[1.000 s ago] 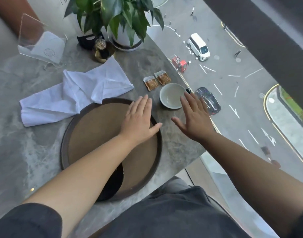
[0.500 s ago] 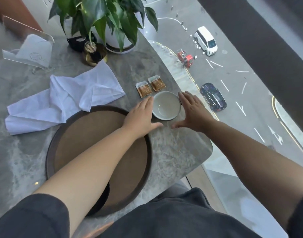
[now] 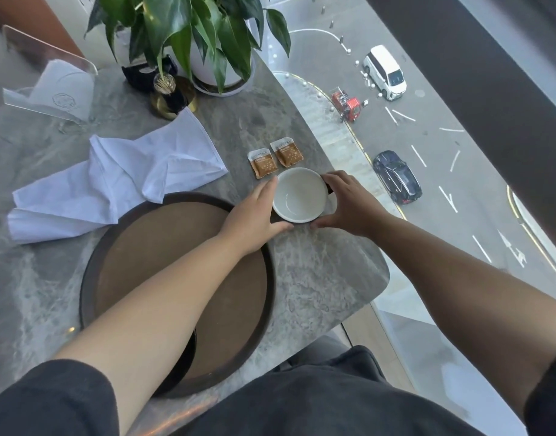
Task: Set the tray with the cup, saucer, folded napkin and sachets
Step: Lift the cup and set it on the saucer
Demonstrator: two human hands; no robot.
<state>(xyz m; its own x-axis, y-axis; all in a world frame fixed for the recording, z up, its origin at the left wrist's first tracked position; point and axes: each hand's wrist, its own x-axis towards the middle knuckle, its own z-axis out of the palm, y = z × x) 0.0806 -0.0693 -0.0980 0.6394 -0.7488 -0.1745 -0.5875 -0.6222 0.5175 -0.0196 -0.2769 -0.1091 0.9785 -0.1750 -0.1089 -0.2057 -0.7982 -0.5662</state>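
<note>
A cup (image 3: pixel 300 195), white inside and dark outside, stands on the marble table just beyond the right rim of the round brown tray (image 3: pixel 87 278). My left hand (image 3: pixel 254 215) wraps its left side and my right hand (image 3: pixel 349 204) its right side, thumbs meeting at the near edge. Two brown sachets (image 3: pixel 273 157) lie just behind the cup. A white cloth napkin (image 3: pixel 113 184) lies crumpled, not folded, left of them and overlaps the tray's far rim. A dark round piece, possibly the saucer (image 3: pixel 188 357), sits on the tray's near part, mostly hidden under my left forearm.
A potted plant (image 3: pixel 213 58) in a white pot, a gold toothpick holder (image 3: pixel 169 96) and a clear acrylic stand with paper napkins (image 3: pixel 56 86) stand at the back. The table's curved edge (image 3: pixel 380 262) runs right next to the cup, with a window onto a street beyond.
Both hands moved forward from over the tray's edge and closed around the cup from either side. The cup has stayed in its place on the table.
</note>
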